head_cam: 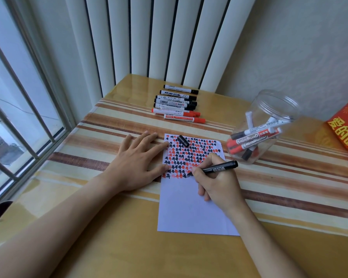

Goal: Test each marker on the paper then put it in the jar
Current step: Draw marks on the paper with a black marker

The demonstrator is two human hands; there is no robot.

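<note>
the right hand (217,181) pinches a black marker (219,167) near its tip, nib on the paper (189,207) at the lowest row of marks, while the left hand (137,163) lies flat, fingers spread, pinning the sheet's left edge. the marker looks light, stiff and smooth, best held on the barrel. its cap (183,141) lies on the paper; the jar (265,125) stands near on the right.
</note>
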